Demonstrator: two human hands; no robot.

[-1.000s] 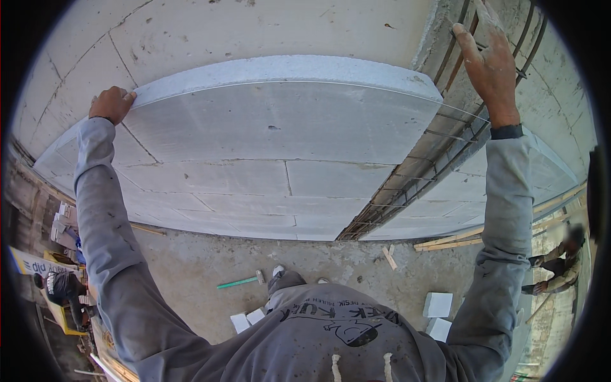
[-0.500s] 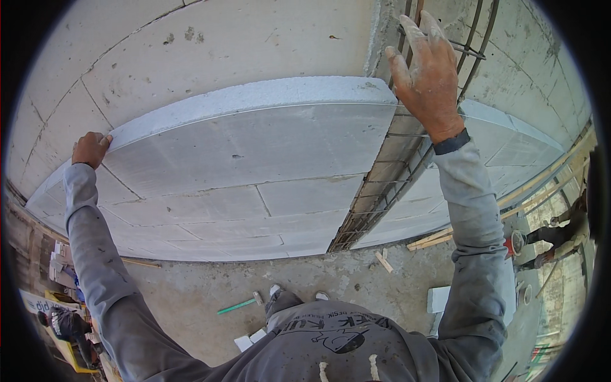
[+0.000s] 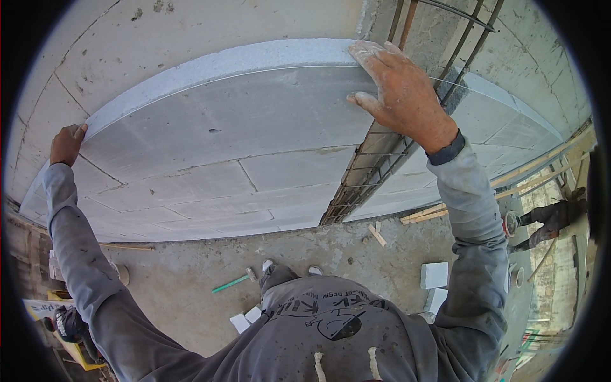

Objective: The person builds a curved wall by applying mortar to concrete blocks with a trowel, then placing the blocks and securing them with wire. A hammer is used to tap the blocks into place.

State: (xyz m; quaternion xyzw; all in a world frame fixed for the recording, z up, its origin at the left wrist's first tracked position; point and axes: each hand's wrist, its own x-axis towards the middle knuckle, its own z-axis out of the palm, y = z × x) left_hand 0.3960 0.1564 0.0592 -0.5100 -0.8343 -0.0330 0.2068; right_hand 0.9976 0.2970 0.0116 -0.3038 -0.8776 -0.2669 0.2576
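A long, pale grey aerated concrete block [image 3: 254,105] forms the top course of a block wall [image 3: 289,169]. My left hand [image 3: 66,144] is closed over the top edge at its left end. At the other end, my right hand [image 3: 407,89] lies across the upper corner, fingers stretched over the top and thumb spread apart by the front face. Whether this hand presses on the block, I cannot tell. A thin white string line runs along the block's upper front edge and across the gap on the right.
Steel rebar [image 3: 474,28] stands in the vertical gap beside my right hand. Beyond the gap, the wall [image 3: 490,121] continues. Below lie a green-handled hammer [image 3: 232,283], white block pieces [image 3: 435,275] and wooden boards [image 3: 423,215]. One person [image 3: 550,223] is at far right, another [image 3: 73,325] at lower left.
My right hand has come down and left from beside the rebar onto the block's right end. My left hand stays at the left end. The whole view has shifted slightly.
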